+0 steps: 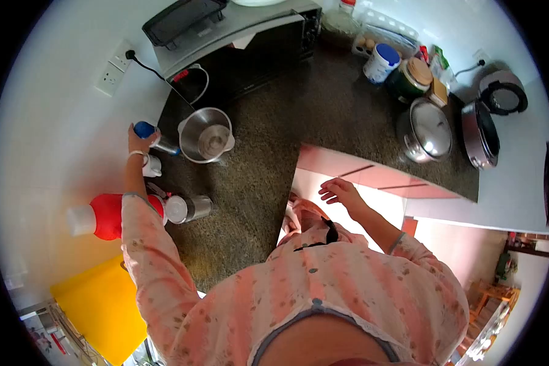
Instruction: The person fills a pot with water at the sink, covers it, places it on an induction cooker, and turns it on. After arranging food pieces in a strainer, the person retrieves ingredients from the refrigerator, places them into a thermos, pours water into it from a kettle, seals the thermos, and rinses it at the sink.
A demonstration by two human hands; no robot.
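My left hand [141, 141] reaches out to the left side of the counter, its fingers wrapped round the top of a blue-capped bottle [165, 145]. The bottle's lower part looks clear or silvery, with some blue at its base. Just right of it stands a steel pot [189, 139] with pale handles, its inside visible from above. A white mug [152, 166] is close below my left wrist. My right hand [343, 195] hangs in front of the counter's edge, fingers loosely stretched out and holding nothing.
A silver canister [189, 208] and a large red bottle with a white cap [108, 216] stand near my left forearm. A dark oven [244, 61] is at the back. Jars [382, 63], a lidded steel pot [429, 131] and an open rice cooker [482, 134] line the right side.
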